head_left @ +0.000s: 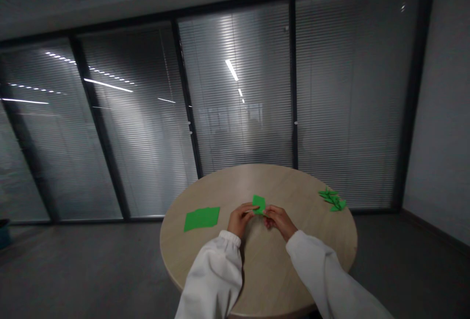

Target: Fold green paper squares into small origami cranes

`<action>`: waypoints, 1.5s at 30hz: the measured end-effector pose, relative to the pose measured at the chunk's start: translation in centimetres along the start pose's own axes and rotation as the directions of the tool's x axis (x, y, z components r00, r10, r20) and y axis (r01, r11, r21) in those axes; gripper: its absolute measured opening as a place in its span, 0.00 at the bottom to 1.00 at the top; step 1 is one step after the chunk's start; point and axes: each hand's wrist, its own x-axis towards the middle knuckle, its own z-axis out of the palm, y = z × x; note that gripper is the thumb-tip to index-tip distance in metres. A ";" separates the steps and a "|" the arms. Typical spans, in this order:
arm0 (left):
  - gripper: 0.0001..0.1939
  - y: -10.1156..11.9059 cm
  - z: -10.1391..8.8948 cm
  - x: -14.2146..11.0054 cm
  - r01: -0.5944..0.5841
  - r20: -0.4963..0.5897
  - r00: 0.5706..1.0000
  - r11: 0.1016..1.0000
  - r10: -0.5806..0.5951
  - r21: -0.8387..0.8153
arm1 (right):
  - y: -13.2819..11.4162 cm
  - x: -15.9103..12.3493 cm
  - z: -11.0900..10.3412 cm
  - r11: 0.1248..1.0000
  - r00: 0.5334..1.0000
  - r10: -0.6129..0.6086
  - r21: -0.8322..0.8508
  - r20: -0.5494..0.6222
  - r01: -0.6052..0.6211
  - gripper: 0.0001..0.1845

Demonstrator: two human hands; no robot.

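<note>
Between my two hands, a small folded piece of green paper (259,202) is held a little above the middle of the table. My left hand (241,217) pinches its left edge, with the thumb below and the fingers along the side. At its lower right corner, my right hand (279,220) grips the paper between thumb and index finger, the other fingers curled under. Flat green sheets (201,219) lie to the left of my left hand. Off to the right is a small pile of folded green paper pieces (333,200).
The round wooden table (257,177) has its far edge close to a glass partition (238,88) with blinds behind it. A plain wall (440,113) rises on the right. Grey floor (91,265) surrounds the table, and a bluish container (4,234) stands at the far left.
</note>
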 end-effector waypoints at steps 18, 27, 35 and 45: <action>0.20 0.3 0.7 -0.4 0.231 0.028 0.973 0.959 -0.230 -0.163 | -0.4 -0.2 0.0 0.950 0.964 -0.259 -0.198 -0.066 0.242 0.23; 0.09 -0.2 1.0 -0.4 0.208 0.053 0.977 0.978 -0.208 0.003 | -0.1 0.0 -0.3 0.917 0.960 -0.270 -0.324 -0.069 0.235 0.15; 0.13 -0.5 0.8 -0.4 0.198 0.033 0.979 0.977 -0.201 0.082 | -0.1 -0.1 -0.2 0.892 0.951 -0.303 -0.367 -0.053 0.264 0.16; 0.11 0.2 0.9 -0.4 0.210 0.008 0.977 0.974 -0.211 0.088 | -0.5 -0.4 -0.1 0.854 0.938 -0.345 -0.420 -0.017 0.307 0.18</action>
